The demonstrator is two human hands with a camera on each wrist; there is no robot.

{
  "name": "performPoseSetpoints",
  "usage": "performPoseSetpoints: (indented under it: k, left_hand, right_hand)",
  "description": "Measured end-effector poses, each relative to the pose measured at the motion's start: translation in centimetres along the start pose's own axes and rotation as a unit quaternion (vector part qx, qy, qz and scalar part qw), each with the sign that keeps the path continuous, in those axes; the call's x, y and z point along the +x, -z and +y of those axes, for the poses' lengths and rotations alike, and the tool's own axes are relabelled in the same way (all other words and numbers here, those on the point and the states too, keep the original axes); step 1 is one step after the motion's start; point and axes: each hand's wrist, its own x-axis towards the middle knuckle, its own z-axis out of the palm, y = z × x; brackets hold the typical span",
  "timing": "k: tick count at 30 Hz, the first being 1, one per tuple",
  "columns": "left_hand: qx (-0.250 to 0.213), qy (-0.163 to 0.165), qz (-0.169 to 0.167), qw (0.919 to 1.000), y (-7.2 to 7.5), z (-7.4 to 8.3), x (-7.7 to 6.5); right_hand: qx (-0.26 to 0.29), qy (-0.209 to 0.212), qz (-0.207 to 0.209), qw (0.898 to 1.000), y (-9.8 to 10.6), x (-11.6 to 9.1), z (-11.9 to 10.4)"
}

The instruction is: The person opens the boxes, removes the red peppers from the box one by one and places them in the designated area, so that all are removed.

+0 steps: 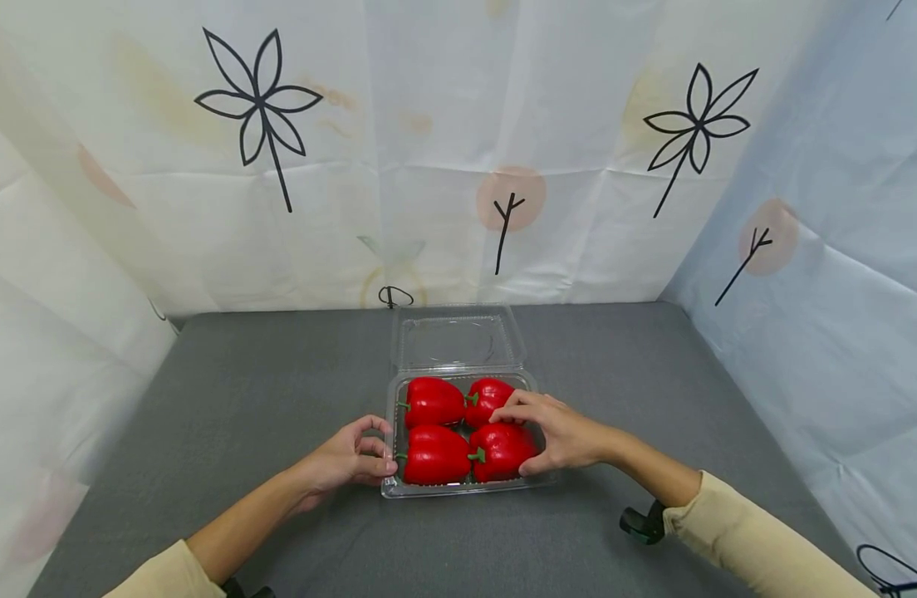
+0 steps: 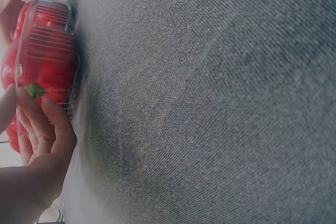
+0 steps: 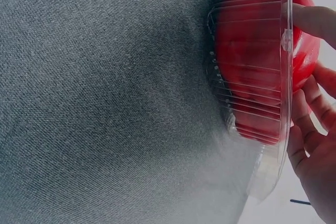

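Observation:
A clear plastic clamshell container (image 1: 458,490) lies on the grey tabletop, holding several red bell peppers with green stems in two rows. My left hand (image 1: 346,461) pinches the container's left rim between thumb and fingers, with a green stem (image 2: 34,91) showing through the wall beside the fingertips in the left wrist view. Over the right side, my right hand (image 1: 571,432) grips the near right bell pepper (image 1: 499,455), thumb at its near side and fingers at its far side. The far right bell pepper (image 1: 486,395) is partly covered by those fingers.
The container's hinged lid (image 1: 458,340) is folded back flat toward the rear. A grey cloth (image 1: 279,374) covers the table. White printed sheets (image 1: 443,100) hang behind it and along both sides. A black strap (image 1: 644,523) is on the right wrist.

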Motion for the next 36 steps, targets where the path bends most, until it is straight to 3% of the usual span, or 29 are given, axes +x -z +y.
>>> performPoseSetpoints:
  k: [15,26,36]
  left_hand:
    - [0.002,0.003,0.002,1.0,-0.03,0.12,0.11]
    - [-0.001,0.001,0.001,1.0,0.04,-0.11,0.06]
    - [-0.003,0.002,0.003,1.0,-0.03,-0.1,0.05]
  right_hand:
    - [-0.037,-0.005,0.003,0.999,0.13,0.14,-0.07]
    - [0.038,-0.018,0.006,0.999,0.1,0.11,0.18]
    - [0.052,-0.017,0.006,0.998,0.39,0.18,0.18]
